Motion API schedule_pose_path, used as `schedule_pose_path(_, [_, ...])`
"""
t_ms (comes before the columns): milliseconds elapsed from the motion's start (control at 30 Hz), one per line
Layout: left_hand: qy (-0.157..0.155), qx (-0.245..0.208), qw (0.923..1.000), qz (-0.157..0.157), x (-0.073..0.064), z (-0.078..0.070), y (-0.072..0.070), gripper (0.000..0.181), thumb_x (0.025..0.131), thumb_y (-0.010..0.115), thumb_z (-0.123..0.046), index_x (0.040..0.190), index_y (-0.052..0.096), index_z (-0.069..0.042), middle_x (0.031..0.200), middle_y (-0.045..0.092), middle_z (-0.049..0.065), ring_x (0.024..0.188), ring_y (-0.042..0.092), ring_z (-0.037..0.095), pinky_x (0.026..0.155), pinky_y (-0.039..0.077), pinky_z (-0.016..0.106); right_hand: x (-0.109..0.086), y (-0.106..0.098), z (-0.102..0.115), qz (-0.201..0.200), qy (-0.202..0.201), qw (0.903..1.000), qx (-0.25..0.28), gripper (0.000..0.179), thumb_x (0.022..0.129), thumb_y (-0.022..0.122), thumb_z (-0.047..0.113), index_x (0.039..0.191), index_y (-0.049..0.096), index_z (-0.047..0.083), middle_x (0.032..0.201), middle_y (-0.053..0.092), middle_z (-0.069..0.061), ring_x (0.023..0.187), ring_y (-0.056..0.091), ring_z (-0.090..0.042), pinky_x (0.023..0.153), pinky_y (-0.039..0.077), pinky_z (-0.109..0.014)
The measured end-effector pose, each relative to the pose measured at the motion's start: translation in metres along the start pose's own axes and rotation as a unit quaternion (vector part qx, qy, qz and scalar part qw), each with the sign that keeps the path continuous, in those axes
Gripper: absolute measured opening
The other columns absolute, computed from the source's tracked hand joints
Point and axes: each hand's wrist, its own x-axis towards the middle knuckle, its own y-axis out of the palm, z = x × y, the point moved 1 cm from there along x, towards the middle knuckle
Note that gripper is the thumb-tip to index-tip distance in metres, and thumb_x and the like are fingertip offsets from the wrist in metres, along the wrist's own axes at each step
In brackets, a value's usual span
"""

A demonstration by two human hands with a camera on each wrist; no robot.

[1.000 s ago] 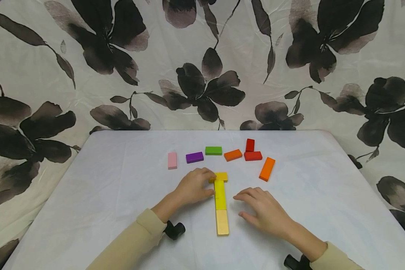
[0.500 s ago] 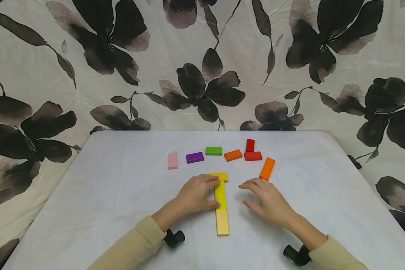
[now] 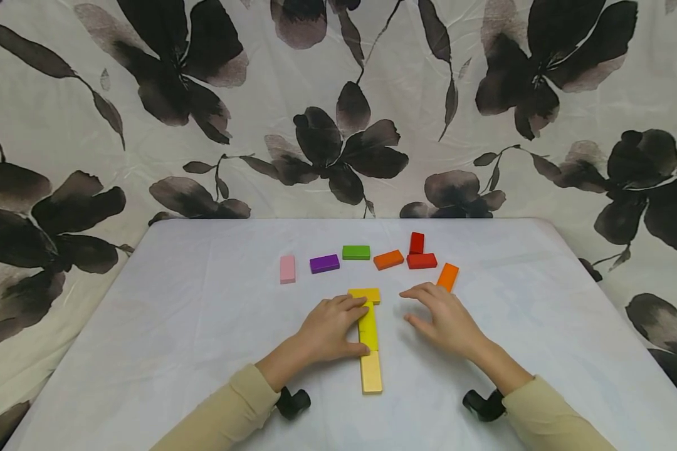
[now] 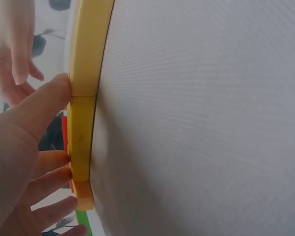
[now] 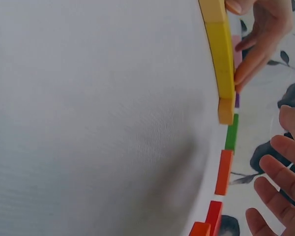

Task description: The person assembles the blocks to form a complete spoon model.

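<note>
A T-shaped line of wooden blocks lies mid-table: a golden-yellow crossbar block (image 3: 372,294), a bright yellow block (image 3: 368,327) below it and a pale yellow block (image 3: 371,374) nearest me. My left hand (image 3: 328,327) reaches over from the left. Its fingertips touch the upper part of the line, and its thumb (image 4: 56,91) rests by the seam between bright and pale yellow. To the right, my right hand (image 3: 450,321) hovers with relaxed, spread fingers and holds nothing. It partly hides an upright-lying orange block (image 3: 448,275).
Behind the line, a pink block (image 3: 288,269), a purple block (image 3: 324,264), a green block (image 3: 356,252), another orange block (image 3: 388,259) and two red blocks (image 3: 422,260) lie in a loose arc. The white table (image 3: 146,351) meets a floral cloth (image 3: 231,181) at the back.
My left hand has slid right and towards me, from the line's left side onto its top. My right hand has moved slightly away from me, over the near end of the orange block.
</note>
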Motion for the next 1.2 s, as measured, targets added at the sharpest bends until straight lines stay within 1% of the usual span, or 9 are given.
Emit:
schedule_pose_path(267, [-0.003, -0.002, 1.0000, 0.001, 0.000, 0.000, 0.000, 0.071, 0.074, 0.069, -0.052, 0.130, 0.054, -0.012, 0.139, 0.046, 0.003, 0.129, 0.038, 0.027, 0.101, 0.037, 0.044, 0.013, 0.005, -0.012, -0.006, 0.019, 0.9998, 0.004, 0.036, 0.078, 0.073, 0.017, 0.112, 0.064, 0.011, 0.110, 0.060, -0.004, 0.101, 0.056, -0.022, 0.085, 0.048, -0.041])
schedule_pose_path(433, [-0.006, -0.004, 1.0000, 0.002, 0.000, 0.000, 0.000, 0.071, 0.073, 0.069, -0.053, 0.130, 0.054, -0.012, 0.139, 0.046, 0.003, 0.130, 0.038, 0.026, 0.101, 0.036, 0.044, 0.023, 0.007, -0.018, -0.009, 0.024, 0.9996, 0.010, 0.035, 0.079, 0.072, 0.016, 0.112, 0.064, 0.010, 0.111, 0.060, -0.006, 0.104, 0.054, -0.024, 0.088, 0.046, -0.043])
schedule_pose_path(733, [-0.003, -0.004, 1.0000, 0.001, -0.001, 0.000, 0.000, 0.071, 0.074, 0.069, -0.052, 0.130, 0.053, -0.012, 0.138, 0.047, 0.003, 0.130, 0.038, 0.026, 0.100, 0.037, 0.044, 0.039, 0.013, -0.035, 0.000, 0.065, 0.9979, 0.004, 0.034, 0.081, 0.070, 0.018, 0.114, 0.063, 0.009, 0.113, 0.058, -0.009, 0.104, 0.052, -0.027, 0.089, 0.046, -0.045])
schedule_pose_path(833, [-0.004, -0.005, 1.0000, 0.003, -0.001, 0.000, 0.000, 0.071, 0.074, 0.069, -0.052, 0.130, 0.053, -0.012, 0.139, 0.046, 0.003, 0.130, 0.038, 0.026, 0.100, 0.037, 0.045, 0.043, 0.015, -0.041, 0.001, 0.073, 0.9973, 0.003, 0.035, 0.082, 0.069, 0.017, 0.115, 0.063, 0.008, 0.115, 0.059, -0.010, 0.105, 0.052, -0.028, 0.089, 0.045, -0.046])
schedule_pose_path(933, [-0.005, -0.004, 1.0000, 0.006, -0.001, -0.001, 0.000, 0.071, 0.074, 0.069, -0.052, 0.131, 0.053, -0.012, 0.139, 0.046, 0.003, 0.130, 0.037, 0.026, 0.100, 0.037, 0.045, 0.048, 0.015, -0.045, 0.001, 0.077, 0.9970, 0.001, 0.035, 0.082, 0.068, 0.017, 0.115, 0.062, 0.006, 0.115, 0.059, -0.011, 0.102, 0.051, -0.029, 0.087, 0.045, -0.045])
schedule_pose_path(1067, [-0.005, -0.002, 1.0000, 0.007, -0.001, -0.001, -0.001, 0.071, 0.074, 0.068, -0.053, 0.131, 0.053, -0.012, 0.139, 0.046, 0.003, 0.130, 0.037, 0.026, 0.100, 0.037, 0.046, 0.057, 0.015, -0.048, 0.010, 0.089, 0.9959, -0.005, 0.036, 0.083, 0.068, 0.018, 0.117, 0.062, 0.006, 0.113, 0.059, -0.012, 0.097, 0.051, -0.030, 0.084, 0.045, -0.042])
schedule_pose_path(1200, [-0.004, -0.001, 1.0000, 0.007, -0.001, -0.001, -0.001, 0.071, 0.074, 0.068, -0.053, 0.131, 0.053, -0.012, 0.139, 0.046, 0.003, 0.130, 0.038, 0.026, 0.099, 0.038, 0.046, 0.068, 0.016, -0.050, 0.027, 0.109, 0.9935, -0.017, 0.039, 0.084, 0.066, 0.022, 0.120, 0.060, 0.008, 0.115, 0.058, -0.012, 0.099, 0.052, -0.030, 0.087, 0.045, -0.043])
